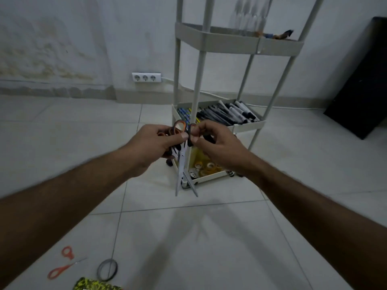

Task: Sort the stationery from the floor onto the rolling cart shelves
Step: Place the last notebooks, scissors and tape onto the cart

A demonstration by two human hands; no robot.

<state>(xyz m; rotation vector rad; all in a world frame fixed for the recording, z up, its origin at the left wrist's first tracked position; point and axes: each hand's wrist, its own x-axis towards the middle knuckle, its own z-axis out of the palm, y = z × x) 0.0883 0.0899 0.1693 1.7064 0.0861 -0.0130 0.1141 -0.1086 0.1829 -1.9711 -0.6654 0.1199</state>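
Scissors [184, 164]: bright bare-metal blades, matt orange-and-black plastic handles. Rolling cart [217, 41]: smooth, matt off-white plastic trays. In front of the cart, floor tiles [188, 237]: smooth, glossy, pale. Tape rolls [207, 167] in cart's bottom tray: glossy, translucent yellow.

The steel-bladed scissors [182, 162] have orange-and-black plastic handles, and the pale cream plastic rolling cart [236, 41] holds black and white markers [232, 114] and yellowish translucent tape rolls [207, 167]. On the light grey floor tiles [188, 248] lie small orange-red scissors [62, 266], a grey ring of tape [107, 269] and a flat yellow-and-black speckled pouch [94, 285].
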